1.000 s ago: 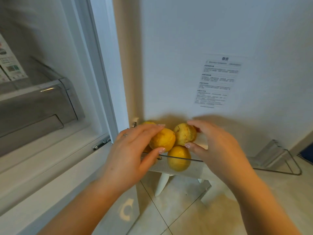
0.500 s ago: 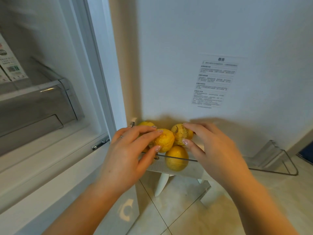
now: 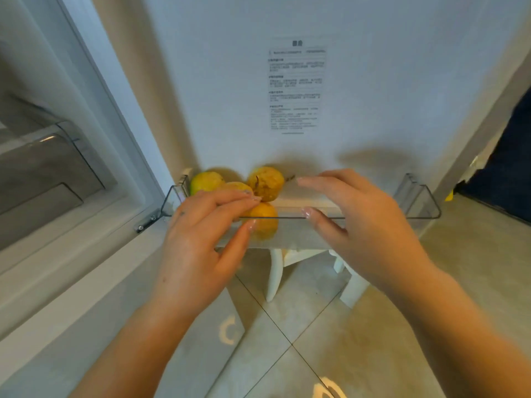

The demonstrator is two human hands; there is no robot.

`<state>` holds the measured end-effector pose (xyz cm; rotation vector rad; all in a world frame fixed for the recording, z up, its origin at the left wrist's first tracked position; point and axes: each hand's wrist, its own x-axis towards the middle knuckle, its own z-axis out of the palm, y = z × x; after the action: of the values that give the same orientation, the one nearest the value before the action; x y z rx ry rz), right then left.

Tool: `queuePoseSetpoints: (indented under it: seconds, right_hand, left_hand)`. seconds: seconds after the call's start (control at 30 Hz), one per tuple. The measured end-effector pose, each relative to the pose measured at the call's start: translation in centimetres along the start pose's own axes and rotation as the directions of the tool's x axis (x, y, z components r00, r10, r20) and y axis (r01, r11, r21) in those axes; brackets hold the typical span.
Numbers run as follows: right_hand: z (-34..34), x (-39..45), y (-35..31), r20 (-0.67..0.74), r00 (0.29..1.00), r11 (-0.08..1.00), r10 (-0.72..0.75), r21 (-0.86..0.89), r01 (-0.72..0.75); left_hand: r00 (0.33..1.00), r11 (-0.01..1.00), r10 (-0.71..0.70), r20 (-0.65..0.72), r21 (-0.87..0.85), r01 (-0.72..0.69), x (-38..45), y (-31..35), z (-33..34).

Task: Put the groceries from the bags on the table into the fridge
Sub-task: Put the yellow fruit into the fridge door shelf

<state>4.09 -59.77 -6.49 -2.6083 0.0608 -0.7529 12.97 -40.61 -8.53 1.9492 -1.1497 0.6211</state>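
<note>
Yellow round fruits (image 3: 265, 183) sit at the nine-o'clock end of the clear plastic door shelf (image 3: 416, 202); our left hand (image 3: 201, 242) rests relaxed fingers on them; our right hand (image 3: 362, 225) hovers open at three o'clock.

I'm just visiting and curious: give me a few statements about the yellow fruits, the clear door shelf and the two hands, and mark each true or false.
1. The round yellow fruits lie in the clear plastic door shelf. True.
2. The fruits fill the shelf from end to end. False: they are bunched at its left end; the right part holds none.
3. The right hand grips a fruit. False: its fingers are spread and hold nothing.
4. The left hand has its fingers over the fruits. True.
5. A printed white label is stuck on the door above the shelf. True.
</note>
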Motion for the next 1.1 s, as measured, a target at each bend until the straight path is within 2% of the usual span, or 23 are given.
queuePoseSetpoints:
  seconds: [0.13, 0.27, 0.43, 0.53, 0.67, 0.87, 0.97, 1.1]
  right_hand:
    - [-2.8, -5.1, 2.3, -0.108, 0.994, 0.999, -0.030, -0.018, 0.028]
    - [-6.8, -12.0, 6.1, -0.051, 0.999, 0.997, 0.010, -0.072, -0.014]
    - [-11.5, -20.9, 12.2, 0.042, 0.986, 0.977, 0.159, -0.149, -0.151]
    - [-13.4, -26.1, 16.3, 0.082, 0.960, 0.950, 0.269, -0.185, -0.251]
    - [-16.0, -31.6, 20.8, 0.108, 0.901, 0.889, 0.421, -0.248, -0.385]
    - [-17.4, -34.7, 26.2, 0.139, 0.807, 0.806, 0.574, -0.270, -0.526]
    - [-18.0, -34.0, 29.5, 0.151, 0.772, 0.776, 0.617, -0.276, -0.567]
    - [-18.7, -30.8, 35.3, 0.122, 0.760, 0.756, 0.639, -0.281, -0.591]
  left_hand:
    - [0.999, 0.999, 0.036, 0.019, -0.026, -0.036, -1.2, 4.8, 2.5]
    - [0.993, 0.998, 0.021, 0.114, -0.057, -0.015, -3.8, 11.1, 7.4]
    - [0.938, 1.000, 0.016, 0.346, 0.011, -0.022, -7.0, 18.2, 14.8]
    - [0.897, 0.997, 0.073, 0.435, -0.042, -0.060, -7.9, 21.7, 19.4]
    - [0.830, 0.995, 0.089, 0.551, -0.092, -0.045, -9.0, 25.2, 25.1]
    - [0.719, 0.994, 0.097, 0.688, -0.102, -0.037, -7.4, 27.1, 32.2]
    - [0.698, 0.995, 0.083, 0.711, -0.095, -0.022, -5.2, 27.1, 35.8]
    - [0.685, 0.994, 0.072, 0.725, -0.112, 0.014, -1.2, 26.8, 41.9]
